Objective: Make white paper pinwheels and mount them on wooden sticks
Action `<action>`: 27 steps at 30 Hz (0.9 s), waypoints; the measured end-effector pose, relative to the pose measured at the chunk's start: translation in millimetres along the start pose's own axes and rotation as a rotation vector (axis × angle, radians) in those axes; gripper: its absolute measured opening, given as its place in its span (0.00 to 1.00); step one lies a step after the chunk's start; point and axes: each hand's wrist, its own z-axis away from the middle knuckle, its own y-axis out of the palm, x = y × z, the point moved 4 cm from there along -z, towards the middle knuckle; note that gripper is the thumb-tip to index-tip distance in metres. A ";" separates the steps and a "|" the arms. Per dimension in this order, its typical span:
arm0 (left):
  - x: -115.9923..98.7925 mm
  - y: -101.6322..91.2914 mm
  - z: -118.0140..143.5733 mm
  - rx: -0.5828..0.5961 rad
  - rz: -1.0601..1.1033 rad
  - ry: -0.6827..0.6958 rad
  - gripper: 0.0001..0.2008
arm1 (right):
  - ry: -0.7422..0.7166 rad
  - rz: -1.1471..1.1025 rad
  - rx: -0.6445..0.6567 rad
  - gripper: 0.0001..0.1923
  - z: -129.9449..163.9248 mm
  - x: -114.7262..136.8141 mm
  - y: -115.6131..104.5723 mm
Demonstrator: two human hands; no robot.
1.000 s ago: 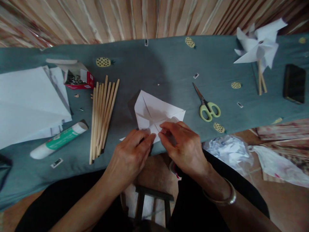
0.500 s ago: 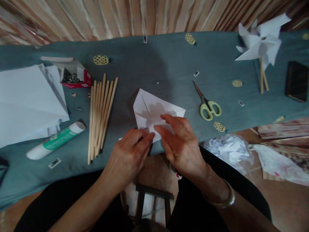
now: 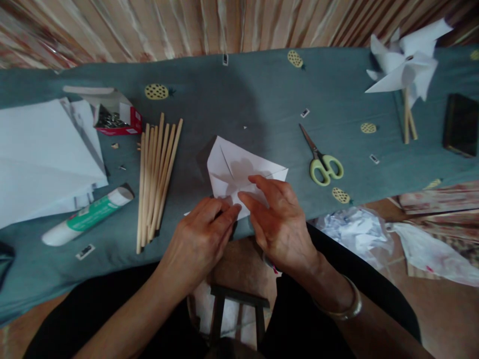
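Note:
A white sheet of paper [image 3: 247, 158] with slits cut in from its corners lies at the table's front edge. My left hand [image 3: 205, 227] grips its near left part, thumb and fingers pressed together on it. Over the paper's right half hovers my right hand [image 3: 280, 219], thumb and index finger apart, the fingertips close to the sheet's middle. Whether those fingertips touch the paper I cannot tell. Both hands cover the near edge of the sheet. Green-handled scissors [image 3: 321, 162] lie to the right of it, blades pointing away.
Left of the paper are several wooden sticks [image 3: 157, 179], a glue stick [image 3: 88, 217], a red box [image 3: 135, 121] of metal fasteners and stacked white paper [image 3: 41, 154]. At the far right lie white pinwheels [image 3: 415, 62] and a dark phone [image 3: 461, 124]. Plastic bags [image 3: 357, 232] rest below the table edge.

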 end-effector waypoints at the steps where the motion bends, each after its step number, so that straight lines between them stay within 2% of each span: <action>1: 0.0 -0.1 -0.1 0.002 0.001 0.000 0.10 | 0.007 -0.004 -0.004 0.15 0.0 -0.3 0.2; 8: 0.3 -1.3 -2.4 0.033 -0.001 -0.006 0.10 | -0.021 0.030 0.014 0.15 0.0 -0.7 2.4; 15: 1.3 -2.0 -3.6 0.048 0.022 -0.015 0.10 | -0.104 0.197 -0.018 0.14 1.0 4.8 4.7; 21: 1.1 -2.1 -3.5 0.035 0.018 -0.006 0.09 | -0.101 0.313 -0.034 0.13 0.2 11.7 8.3; 27: 0.6 -1.9 -4.5 0.043 0.021 -0.020 0.10 | -0.111 0.312 -0.058 0.12 -0.3 12.3 10.8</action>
